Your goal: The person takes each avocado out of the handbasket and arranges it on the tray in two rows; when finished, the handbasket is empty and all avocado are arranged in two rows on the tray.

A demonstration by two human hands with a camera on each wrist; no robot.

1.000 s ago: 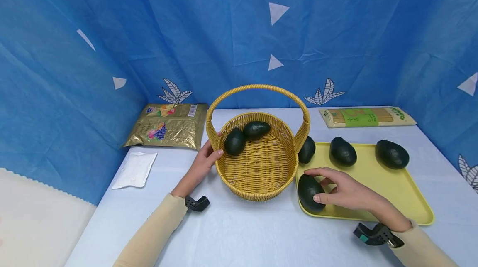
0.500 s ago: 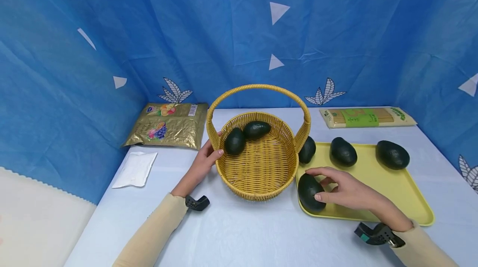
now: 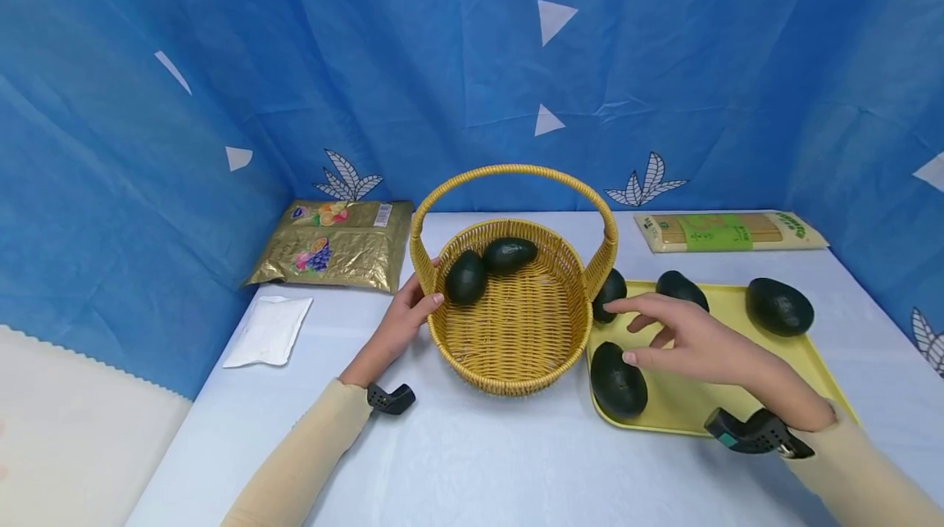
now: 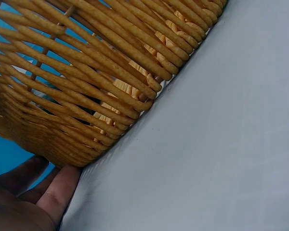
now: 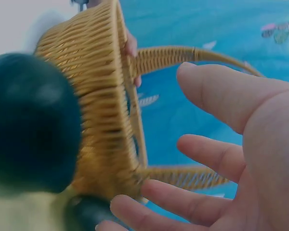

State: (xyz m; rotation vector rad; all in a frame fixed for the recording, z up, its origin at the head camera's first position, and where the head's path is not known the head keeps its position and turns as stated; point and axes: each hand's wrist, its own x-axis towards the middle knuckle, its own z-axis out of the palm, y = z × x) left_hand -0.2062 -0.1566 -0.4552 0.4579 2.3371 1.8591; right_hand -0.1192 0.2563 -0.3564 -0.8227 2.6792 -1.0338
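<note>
A yellow woven basket (image 3: 519,338) with a tall handle stands mid-table with two avocados (image 3: 465,278) at its back left. My left hand (image 3: 404,320) grips its left side, thumb over the rim; in the left wrist view, fingers (image 4: 60,192) lie against the woven wall. My right hand (image 3: 689,340), fingers spread and holding nothing, hovers over the yellow tray (image 3: 792,353). Just below its thumb, an avocado (image 3: 618,380) lies in the tray's front left corner. The right wrist view shows a large blurred avocado (image 5: 31,122) apart from the fingers.
More avocados lie along the tray's back, one at the right (image 3: 778,307), one partly behind my hand (image 3: 680,288), and one beside the basket (image 3: 610,295). A noodle pack (image 3: 730,232) sits behind. A gold bag (image 3: 335,247) and white packet (image 3: 269,332) lie left.
My right hand has let go of the front left avocado and risen slightly up and away, leaving it on the tray. My left hand and the basket stay put.
</note>
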